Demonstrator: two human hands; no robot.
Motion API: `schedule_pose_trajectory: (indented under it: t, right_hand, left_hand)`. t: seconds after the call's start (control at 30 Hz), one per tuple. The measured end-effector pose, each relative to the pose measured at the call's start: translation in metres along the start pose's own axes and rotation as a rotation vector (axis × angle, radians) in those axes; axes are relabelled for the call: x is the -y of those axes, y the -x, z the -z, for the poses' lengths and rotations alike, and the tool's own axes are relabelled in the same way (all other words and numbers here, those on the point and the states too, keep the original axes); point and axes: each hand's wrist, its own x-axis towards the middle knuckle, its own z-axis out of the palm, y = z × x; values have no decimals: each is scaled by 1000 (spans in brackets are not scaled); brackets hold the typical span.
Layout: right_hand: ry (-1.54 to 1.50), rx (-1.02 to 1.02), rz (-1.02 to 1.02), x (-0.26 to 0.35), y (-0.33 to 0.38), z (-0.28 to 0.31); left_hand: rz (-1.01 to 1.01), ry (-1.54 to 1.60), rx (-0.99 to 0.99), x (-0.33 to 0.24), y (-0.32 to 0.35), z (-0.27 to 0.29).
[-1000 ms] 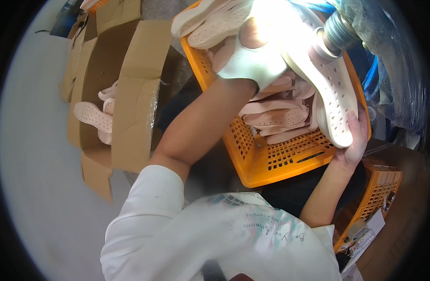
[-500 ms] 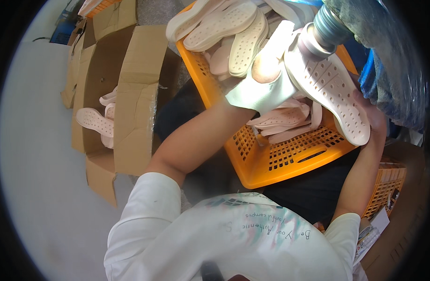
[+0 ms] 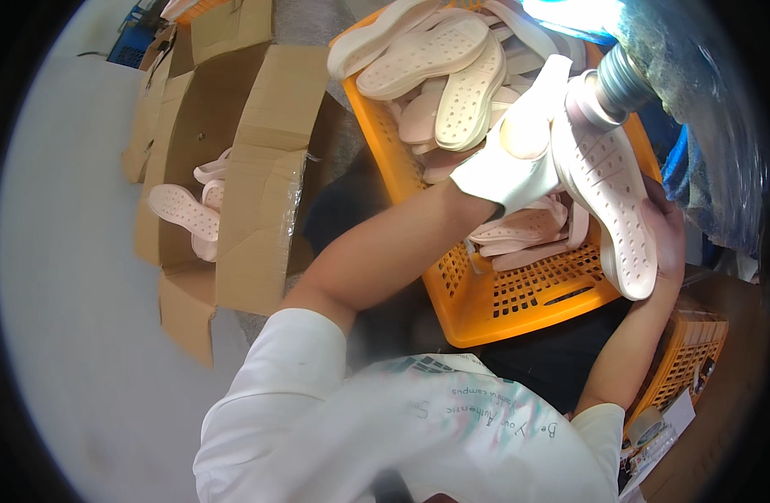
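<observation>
A pale pink shoe sole (image 3: pixel 610 197) with many small holes is held above an orange basket, its far end against a grey ribbed metal spindle (image 3: pixel 607 92). My right hand (image 3: pixel 666 226) is bare and closed around the sole's right edge, with part of the fingers hidden behind it. On the opposite edge is my left hand (image 3: pixel 523 138), in a white glove with an opening over its back. Strong light washes out the left fingers, but the hand seems closed on the sole's edge. Loose soles (image 3: pixel 469 96) lie piled in the orange basket (image 3: pixel 465 323).
At the left stands an open cardboard box (image 3: pixel 263 180) with several pink soles (image 3: pixel 186 211) in it. Cloudy plastic wrapping (image 3: pixel 708 109) and blue cloth (image 3: pixel 677 172) hang beside the spindle. Another orange basket (image 3: pixel 683 356) and a tape roll (image 3: pixel 647 426) are at the lower right.
The sole has turned a little, its near end swinging left and toward me with my right hand. The whole view has shifted slightly. Both hands stay at the sole.
</observation>
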Motion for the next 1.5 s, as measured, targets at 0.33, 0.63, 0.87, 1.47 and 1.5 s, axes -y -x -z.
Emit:
schedule_pose_trajectory:
  t: [0.33, 0.63, 0.87, 1.47, 1.5]
  right_hand:
    - [159, -210, 42, 42, 22, -6]
    - [149, 73, 149, 30, 35, -22]
    - [-63, 53, 194, 18, 45, -62]
    - [-52, 40, 729, -14, -95, -104]
    - [-39, 37, 762, -10, -101, -105]
  left_hand:
    - [154, 254, -89, 18, -1, 4]
    - [309, 545, -230, -9, -4, -26]
    - [351, 585, -288, -18, -4, -34]
    - [125, 193, -189, -21, 6, -13]
    - [95, 161, -181, -23, 2, -11]
